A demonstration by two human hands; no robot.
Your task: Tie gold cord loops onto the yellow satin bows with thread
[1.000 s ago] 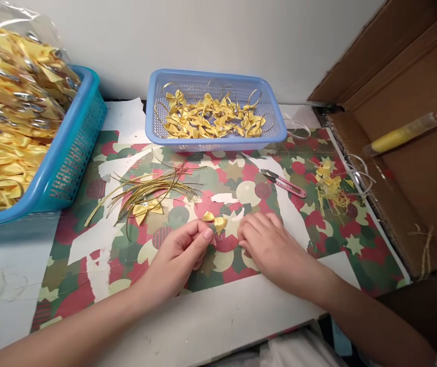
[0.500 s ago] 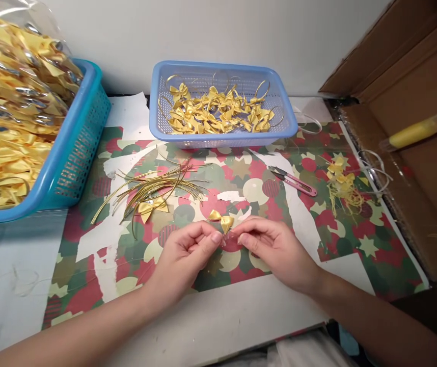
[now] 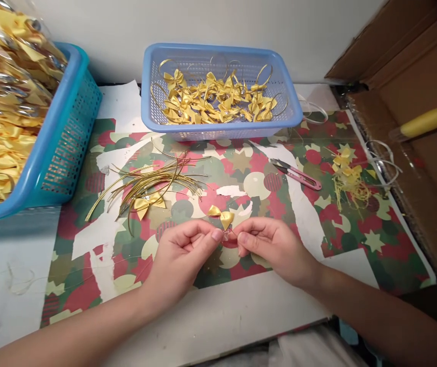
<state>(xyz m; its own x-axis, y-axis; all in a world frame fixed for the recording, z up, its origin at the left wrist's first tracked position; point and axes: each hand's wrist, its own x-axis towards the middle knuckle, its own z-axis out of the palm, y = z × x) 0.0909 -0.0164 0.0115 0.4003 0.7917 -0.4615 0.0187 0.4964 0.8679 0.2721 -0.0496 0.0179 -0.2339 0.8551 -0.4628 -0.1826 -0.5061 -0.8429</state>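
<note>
Both hands, left (image 3: 182, 252) and right (image 3: 270, 244), fingertips pinched tight on one small gold bow (image 3: 221, 217) above the desk (image 3: 218, 311).

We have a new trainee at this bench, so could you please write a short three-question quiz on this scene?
1. True or false: both hands pinch one small yellow bow.
2. What lies right of the bow: A thread snips, B a stapler, C a ruler?
3. Where do the finished bows sit?

Key
1. True: left hand and right hand hold the small yellow bow.
2. A, thread snips.
3. In the pale blue basket.
</note>
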